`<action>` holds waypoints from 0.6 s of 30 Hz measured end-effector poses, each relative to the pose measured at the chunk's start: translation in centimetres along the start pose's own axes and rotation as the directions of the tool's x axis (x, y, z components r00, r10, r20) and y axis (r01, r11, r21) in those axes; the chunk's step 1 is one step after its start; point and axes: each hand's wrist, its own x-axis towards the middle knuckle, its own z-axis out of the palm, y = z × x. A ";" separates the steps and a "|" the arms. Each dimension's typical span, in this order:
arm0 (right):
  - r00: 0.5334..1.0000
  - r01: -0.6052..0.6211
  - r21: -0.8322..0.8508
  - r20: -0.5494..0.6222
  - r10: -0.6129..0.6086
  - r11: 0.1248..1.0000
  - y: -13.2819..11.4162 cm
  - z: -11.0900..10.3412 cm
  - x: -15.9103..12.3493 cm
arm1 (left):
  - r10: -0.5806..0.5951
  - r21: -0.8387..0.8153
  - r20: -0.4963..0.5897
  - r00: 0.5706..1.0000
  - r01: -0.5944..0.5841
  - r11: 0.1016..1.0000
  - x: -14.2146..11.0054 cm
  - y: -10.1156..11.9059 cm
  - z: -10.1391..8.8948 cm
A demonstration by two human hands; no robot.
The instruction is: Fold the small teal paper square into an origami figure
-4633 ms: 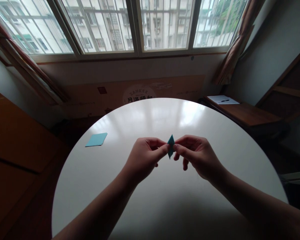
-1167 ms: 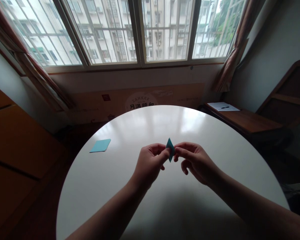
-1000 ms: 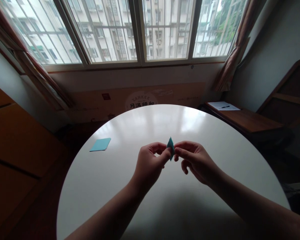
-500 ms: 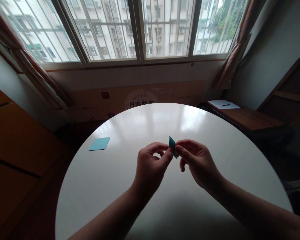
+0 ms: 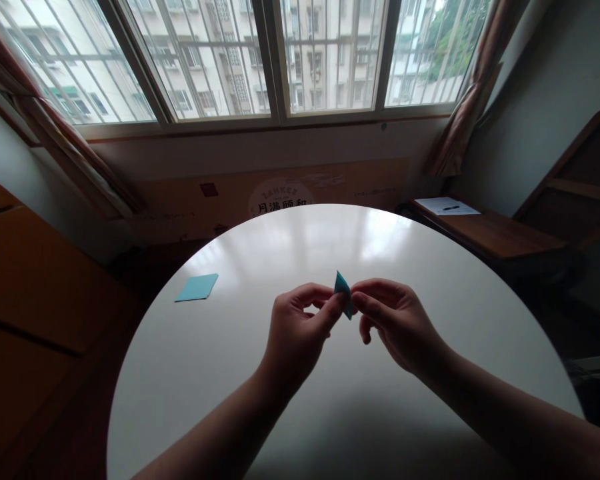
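A small folded piece of teal paper point(image 5: 342, 288) is held upright above the round white table point(image 5: 230, 373). My left hand point(image 5: 300, 330) pinches it from the left with thumb and forefinger. My right hand point(image 5: 395, 320) pinches it from the right, its other fingers curled. Only the paper's upper tip and a sliver below the fingers show. A flat sheet of light blue paper point(image 5: 197, 287) lies on the table far to the left, well away from both hands.
A wooden side desk point(image 5: 495, 233) with a white sheet and a pen point(image 5: 447, 207) stands at the right. A printed cardboard panel point(image 5: 280, 193) leans under the barred window. Wooden furniture point(image 5: 35, 280) borders the table's left side.
The hands keep pinching the folded paper; it has tilted slightly and the fingers have shifted on it. The view has moved a little.
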 end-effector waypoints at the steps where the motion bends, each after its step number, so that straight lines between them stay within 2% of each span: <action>1: 1.000 -0.010 0.015 0.018 0.010 1.000 -0.1 -0.1 0.0 | -0.005 -0.005 0.007 1.000 0.005 1.000 0.0 0.0 0.0; 8: 0.999 -0.039 0.013 0.017 0.039 0.999 0.0 -0.1 0.1 | -0.016 0.034 -0.034 0.999 0.017 0.999 0.1 0.3 0.1; 13: 0.999 -0.034 -0.012 -0.012 0.033 0.999 0.1 0.1 0.0 | 0.066 0.110 -0.067 0.996 -0.058 0.992 -0.2 0.6 0.3; 18: 0.997 0.023 -0.031 -0.077 -0.025 0.999 -0.2 0.2 0.1 | 0.103 0.139 0.003 0.995 -0.103 0.985 -0.5 0.8 0.3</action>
